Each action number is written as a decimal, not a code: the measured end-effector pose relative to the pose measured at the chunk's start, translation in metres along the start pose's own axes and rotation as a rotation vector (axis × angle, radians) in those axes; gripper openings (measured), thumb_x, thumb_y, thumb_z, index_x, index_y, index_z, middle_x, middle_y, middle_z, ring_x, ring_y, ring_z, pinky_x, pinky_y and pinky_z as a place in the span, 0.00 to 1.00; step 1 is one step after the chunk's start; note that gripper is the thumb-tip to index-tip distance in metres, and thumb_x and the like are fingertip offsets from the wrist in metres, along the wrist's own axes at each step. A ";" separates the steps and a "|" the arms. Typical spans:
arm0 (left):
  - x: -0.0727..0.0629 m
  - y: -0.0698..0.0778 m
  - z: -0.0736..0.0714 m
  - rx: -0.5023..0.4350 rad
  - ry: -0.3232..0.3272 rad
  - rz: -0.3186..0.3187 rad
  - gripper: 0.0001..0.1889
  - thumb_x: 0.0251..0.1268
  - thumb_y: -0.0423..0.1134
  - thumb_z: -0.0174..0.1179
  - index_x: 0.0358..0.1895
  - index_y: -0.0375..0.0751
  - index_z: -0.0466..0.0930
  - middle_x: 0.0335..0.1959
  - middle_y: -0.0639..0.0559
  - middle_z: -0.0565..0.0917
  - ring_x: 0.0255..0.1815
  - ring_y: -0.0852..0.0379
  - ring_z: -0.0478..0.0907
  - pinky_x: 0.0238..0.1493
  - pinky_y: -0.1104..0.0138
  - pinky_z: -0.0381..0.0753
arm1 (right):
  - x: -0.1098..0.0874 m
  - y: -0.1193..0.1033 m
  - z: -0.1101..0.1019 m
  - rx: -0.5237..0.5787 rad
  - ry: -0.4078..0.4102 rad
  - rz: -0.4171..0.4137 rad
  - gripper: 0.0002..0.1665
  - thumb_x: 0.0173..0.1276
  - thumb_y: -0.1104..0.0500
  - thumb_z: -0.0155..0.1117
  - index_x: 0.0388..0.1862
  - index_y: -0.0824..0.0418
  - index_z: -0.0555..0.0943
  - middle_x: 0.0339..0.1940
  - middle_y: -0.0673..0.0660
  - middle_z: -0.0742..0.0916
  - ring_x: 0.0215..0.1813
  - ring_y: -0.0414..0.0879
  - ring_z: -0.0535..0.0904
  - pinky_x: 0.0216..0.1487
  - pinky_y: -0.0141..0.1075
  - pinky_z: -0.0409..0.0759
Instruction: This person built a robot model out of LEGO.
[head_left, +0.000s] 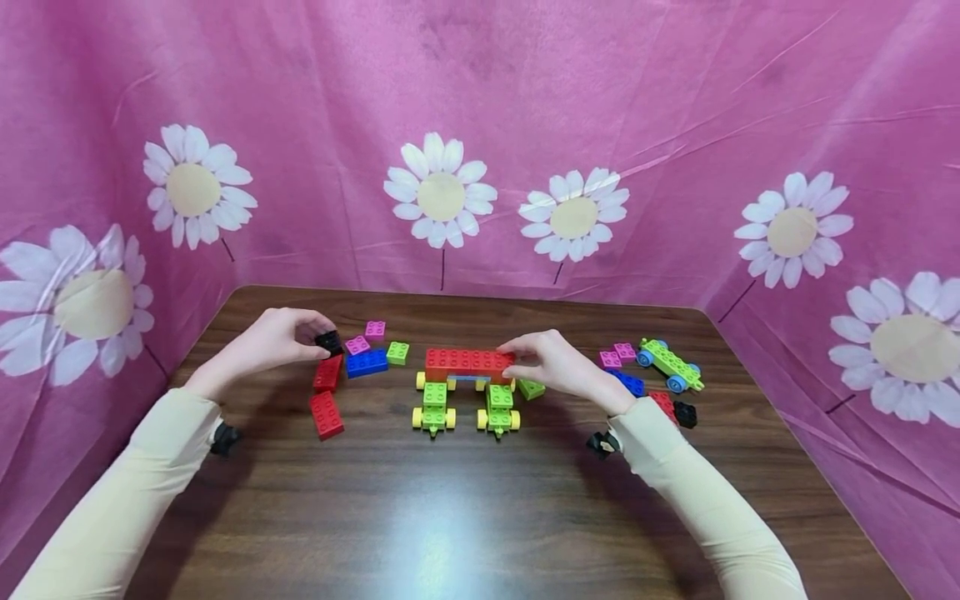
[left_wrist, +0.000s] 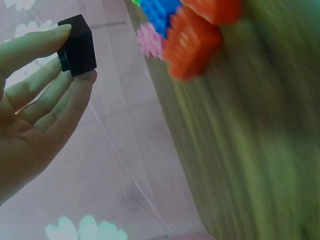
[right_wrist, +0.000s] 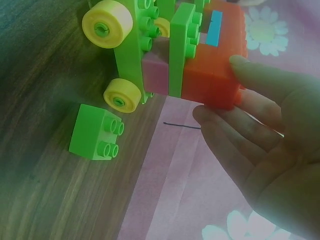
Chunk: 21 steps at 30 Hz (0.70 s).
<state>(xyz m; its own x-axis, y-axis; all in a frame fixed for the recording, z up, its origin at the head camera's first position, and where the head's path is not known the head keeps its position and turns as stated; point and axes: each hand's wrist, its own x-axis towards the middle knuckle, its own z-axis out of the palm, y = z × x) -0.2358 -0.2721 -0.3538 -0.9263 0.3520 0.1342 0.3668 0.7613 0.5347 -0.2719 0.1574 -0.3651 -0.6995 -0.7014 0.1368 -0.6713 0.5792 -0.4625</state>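
My left hand [head_left: 285, 337] pinches a small black brick [left_wrist: 79, 46] between thumb and fingertips, held above a red brick [head_left: 326, 375] at the left. My right hand [head_left: 558, 362] grips the right end of a row of red bricks [head_left: 461, 362]. That row tops a built piece with two green wheeled bases [head_left: 435, 417] on yellow wheels. In the right wrist view, a pink brick [right_wrist: 156, 67] sits between the green base and a green layer, and a blue piece [right_wrist: 214, 29] shows beside the red bricks.
Left of the build lie another red brick [head_left: 327, 416], a blue brick [head_left: 367, 362], pink bricks [head_left: 375, 330] and a green brick [head_left: 398, 353]. A green brick [right_wrist: 92, 132] lies near its right side. Farther right are a blue-wheeled green base [head_left: 670, 362] and several loose bricks.
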 end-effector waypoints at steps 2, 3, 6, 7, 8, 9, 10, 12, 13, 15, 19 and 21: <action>0.007 0.007 0.002 -0.013 -0.016 0.013 0.17 0.56 0.33 0.70 0.49 0.34 0.83 0.44 0.41 0.88 0.42 0.49 0.85 0.46 0.57 0.85 | 0.000 0.000 0.000 -0.005 -0.001 -0.003 0.22 0.64 0.56 0.72 0.56 0.61 0.84 0.47 0.56 0.91 0.37 0.40 0.82 0.46 0.33 0.85; 0.010 0.010 0.003 -0.024 -0.024 0.017 0.17 0.57 0.34 0.70 0.50 0.34 0.83 0.44 0.41 0.88 0.43 0.49 0.86 0.47 0.57 0.85 | 0.001 0.000 0.000 -0.006 0.000 -0.004 0.22 0.64 0.56 0.72 0.56 0.61 0.84 0.47 0.56 0.91 0.37 0.40 0.81 0.45 0.32 0.84; 0.020 0.021 0.005 -0.045 -0.045 0.028 0.17 0.58 0.34 0.69 0.51 0.34 0.83 0.44 0.41 0.88 0.44 0.50 0.85 0.46 0.61 0.84 | 0.000 0.000 0.000 -0.006 0.002 -0.010 0.22 0.64 0.56 0.71 0.55 0.62 0.84 0.47 0.57 0.91 0.36 0.39 0.81 0.43 0.31 0.84; 0.023 0.024 0.006 -0.048 -0.049 0.034 0.17 0.58 0.34 0.69 0.51 0.34 0.83 0.44 0.41 0.88 0.44 0.49 0.85 0.46 0.61 0.84 | 0.000 0.000 0.000 -0.005 0.002 -0.010 0.22 0.64 0.56 0.71 0.55 0.62 0.84 0.47 0.57 0.91 0.36 0.39 0.81 0.43 0.30 0.84; 0.026 0.027 0.007 -0.049 -0.053 0.044 0.18 0.58 0.34 0.69 0.52 0.34 0.82 0.45 0.41 0.88 0.45 0.49 0.85 0.46 0.60 0.84 | 0.000 0.000 0.000 -0.006 0.001 -0.007 0.22 0.64 0.56 0.71 0.56 0.62 0.84 0.47 0.57 0.91 0.36 0.39 0.81 0.43 0.30 0.84; 0.029 0.029 0.008 -0.052 -0.058 0.050 0.18 0.58 0.33 0.69 0.52 0.34 0.82 0.45 0.41 0.88 0.45 0.48 0.85 0.47 0.59 0.84 | 0.000 0.000 0.000 -0.005 0.001 -0.006 0.22 0.64 0.56 0.71 0.56 0.62 0.84 0.47 0.57 0.91 0.36 0.39 0.81 0.43 0.30 0.84; 0.031 0.032 0.009 -0.059 -0.062 0.058 0.18 0.58 0.33 0.69 0.52 0.34 0.82 0.45 0.40 0.88 0.46 0.48 0.85 0.48 0.58 0.85 | 0.001 0.000 0.000 -0.006 0.000 -0.004 0.22 0.64 0.56 0.71 0.56 0.61 0.84 0.47 0.57 0.91 0.36 0.39 0.80 0.43 0.30 0.84; 0.036 0.037 0.012 -0.069 -0.071 0.073 0.18 0.58 0.32 0.69 0.53 0.34 0.82 0.46 0.39 0.88 0.47 0.46 0.85 0.50 0.54 0.85 | 0.001 0.001 0.000 -0.012 0.000 -0.002 0.22 0.64 0.55 0.71 0.56 0.61 0.84 0.47 0.56 0.91 0.36 0.39 0.80 0.43 0.30 0.83; 0.038 0.039 0.014 -0.075 -0.073 0.081 0.18 0.58 0.32 0.69 0.53 0.33 0.82 0.47 0.39 0.88 0.48 0.45 0.86 0.51 0.53 0.85 | 0.001 0.001 0.000 -0.012 0.001 0.000 0.22 0.64 0.55 0.71 0.56 0.61 0.84 0.47 0.56 0.91 0.36 0.39 0.80 0.43 0.30 0.83; 0.042 0.044 0.017 -0.090 -0.079 0.087 0.18 0.58 0.32 0.69 0.53 0.34 0.82 0.47 0.39 0.88 0.48 0.44 0.85 0.50 0.53 0.85 | 0.001 0.001 0.000 -0.012 0.003 0.003 0.22 0.64 0.56 0.71 0.55 0.61 0.84 0.47 0.56 0.91 0.36 0.40 0.80 0.42 0.30 0.83; 0.050 0.053 0.025 -0.089 -0.084 0.135 0.18 0.57 0.33 0.70 0.52 0.34 0.83 0.47 0.39 0.88 0.47 0.44 0.86 0.50 0.52 0.86 | 0.000 0.000 0.001 0.002 0.003 0.012 0.22 0.64 0.56 0.72 0.56 0.61 0.84 0.48 0.56 0.90 0.37 0.40 0.80 0.43 0.31 0.85; 0.053 0.057 0.029 -0.095 -0.087 0.164 0.18 0.57 0.33 0.70 0.51 0.33 0.83 0.47 0.38 0.88 0.47 0.44 0.86 0.51 0.51 0.85 | -0.001 0.000 0.001 0.012 0.001 0.015 0.22 0.64 0.56 0.72 0.56 0.60 0.84 0.48 0.56 0.90 0.38 0.40 0.81 0.44 0.32 0.86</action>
<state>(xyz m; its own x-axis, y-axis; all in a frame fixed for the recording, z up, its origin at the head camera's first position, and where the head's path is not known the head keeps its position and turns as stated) -0.2611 -0.1940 -0.3408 -0.8423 0.5160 0.1557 0.4987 0.6366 0.5882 -0.2711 0.1575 -0.3665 -0.7094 -0.6925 0.1310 -0.6582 0.5845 -0.4746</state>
